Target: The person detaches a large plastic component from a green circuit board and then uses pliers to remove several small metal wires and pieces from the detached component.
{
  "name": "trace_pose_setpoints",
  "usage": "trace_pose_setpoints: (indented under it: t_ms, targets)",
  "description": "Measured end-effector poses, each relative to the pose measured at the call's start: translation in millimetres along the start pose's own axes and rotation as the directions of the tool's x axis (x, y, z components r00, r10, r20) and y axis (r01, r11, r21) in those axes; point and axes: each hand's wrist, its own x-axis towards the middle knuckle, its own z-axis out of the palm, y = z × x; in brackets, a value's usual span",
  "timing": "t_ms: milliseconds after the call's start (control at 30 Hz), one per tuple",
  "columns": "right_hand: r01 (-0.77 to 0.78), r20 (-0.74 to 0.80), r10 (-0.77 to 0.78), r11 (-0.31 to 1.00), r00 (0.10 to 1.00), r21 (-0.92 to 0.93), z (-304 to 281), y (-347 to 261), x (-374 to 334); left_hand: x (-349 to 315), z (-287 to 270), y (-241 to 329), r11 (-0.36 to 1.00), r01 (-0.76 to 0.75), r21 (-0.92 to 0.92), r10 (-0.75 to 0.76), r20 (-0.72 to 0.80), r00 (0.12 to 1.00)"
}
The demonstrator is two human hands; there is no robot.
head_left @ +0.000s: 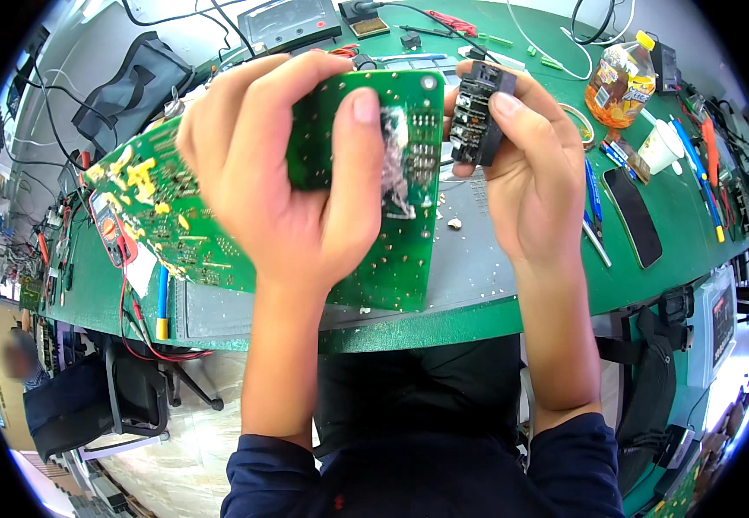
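Note:
A large green circuit board is raised over the bench, tilted, with my left hand gripping it, thumb across its face. Whitish residue covers a patch beside rows of solder points, and yellowish blobs dot its left part. Just off the board's right edge, my right hand pinches a black terminal block between thumb and fingers. Its row of slots and metal contacts faces left. The board and the block look apart. My left fingertips behind the board are hidden.
Beneath the board lies a grey mat with whitish crumbs on the green bench. To the right are a phone, a paper cup, a yellow-capped bottle and pens. A red multimeter with leads sits left.

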Motion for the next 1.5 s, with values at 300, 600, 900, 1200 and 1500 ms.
trace_pose_setpoints:
  t_ms: [300, 600, 900, 1200, 1500]
  targets:
    - [0.059, -0.342, -0.037, 0.997, 0.939, 0.055, -18.4, 21.1, 18.3, -4.1, 58.5, -42.1, 0.990, 0.137, -0.042, -0.128, 0.165, 0.978]
    - [-0.019, -0.319, 0.042, 0.997, 0.947, 0.074, -23.9, 29.9, 19.6, -32.8, 94.1, -61.6, 0.910, 0.408, 0.070, -0.382, 0.520, 0.764]
    - [-0.077, -0.179, 0.073, 0.997, 0.981, -0.015, -22.8, 37.7, 20.3, -48.9, 108.3, -77.3, 0.909, 0.393, 0.137, -0.389, 0.616, 0.685]
    - [-0.195, -0.108, 0.180, 0.970, 0.978, -0.148, -16.8, 41.3, 17.9, -32.7, 92.6, -60.3, 0.903, 0.412, -0.123, -0.277, 0.567, 0.776]
    - [-0.138, -0.183, 0.093, 0.960, 0.979, -0.245, -6.4, 46.8, 13.9, -41.8, 53.7, -39.9, 0.299, 0.838, -0.457, -0.347, 0.766, 0.541]
